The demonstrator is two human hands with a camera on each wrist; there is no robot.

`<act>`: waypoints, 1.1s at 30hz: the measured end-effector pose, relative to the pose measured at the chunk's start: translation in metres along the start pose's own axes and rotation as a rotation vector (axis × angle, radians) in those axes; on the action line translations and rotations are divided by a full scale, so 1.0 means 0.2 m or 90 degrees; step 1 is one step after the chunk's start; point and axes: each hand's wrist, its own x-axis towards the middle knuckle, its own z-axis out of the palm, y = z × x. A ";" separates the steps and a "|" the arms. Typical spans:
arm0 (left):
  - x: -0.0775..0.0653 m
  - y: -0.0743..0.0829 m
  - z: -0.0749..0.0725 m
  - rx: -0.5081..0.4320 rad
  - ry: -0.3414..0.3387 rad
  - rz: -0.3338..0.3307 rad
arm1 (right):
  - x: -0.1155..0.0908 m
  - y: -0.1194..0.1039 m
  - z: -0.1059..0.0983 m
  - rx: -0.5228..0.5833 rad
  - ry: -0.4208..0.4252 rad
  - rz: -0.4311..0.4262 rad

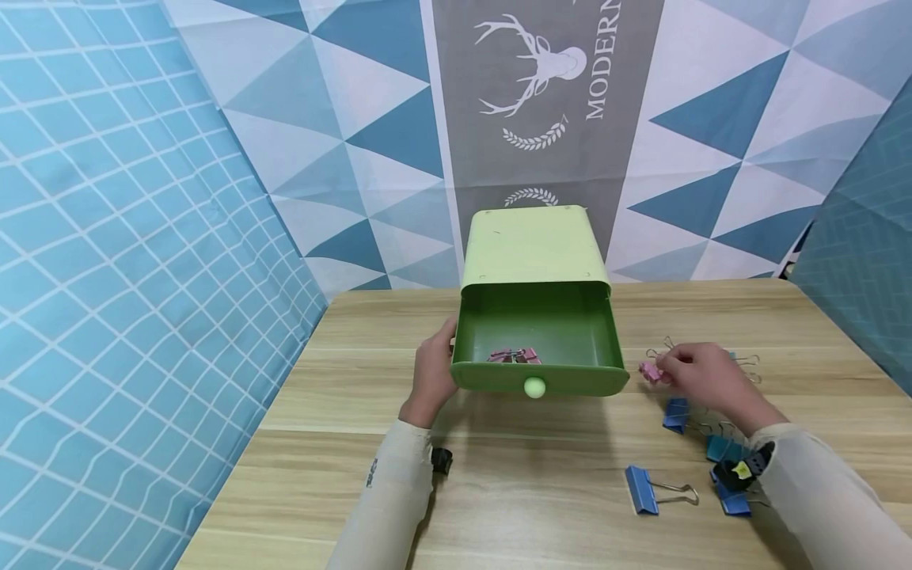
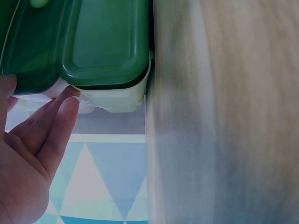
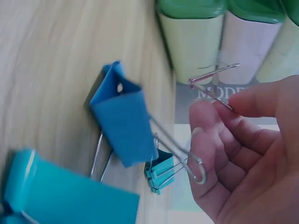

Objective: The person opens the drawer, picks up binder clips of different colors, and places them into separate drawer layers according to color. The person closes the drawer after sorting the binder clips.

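Note:
A light green drawer box stands at the back of the table, its dark green top drawer pulled out. Several pink binder clips lie inside. My left hand is at the drawer's left side; in the left wrist view its fingers are mostly straight against the side, thumb at the front's edge. To the right of the drawer, my right hand pinches a pink binder clip low over the table. Thumb and fingertips hold its wire handle in the right wrist view.
Blue binder clips and teal ones lie on the wooden table beneath and around my right forearm. A patterned cloth hangs behind the box, and a blue checked cloth borders the left.

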 end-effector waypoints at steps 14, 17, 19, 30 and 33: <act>0.00 0.00 0.00 -0.005 -0.005 -0.002 | -0.05 -0.10 -0.09 0.229 -0.024 0.031; 0.00 -0.01 0.00 -0.007 -0.005 0.004 | -0.06 -0.12 -0.11 0.272 -0.031 0.023; 0.00 -0.01 0.00 -0.007 -0.005 0.004 | -0.06 -0.13 -0.12 0.298 -0.032 0.017; 0.00 -0.01 0.01 -0.007 0.000 0.009 | -0.10 -0.25 -0.18 0.427 0.035 -0.016; 0.00 -0.01 0.01 -0.007 0.000 0.010 | -0.11 -0.31 -0.19 0.454 0.040 -0.038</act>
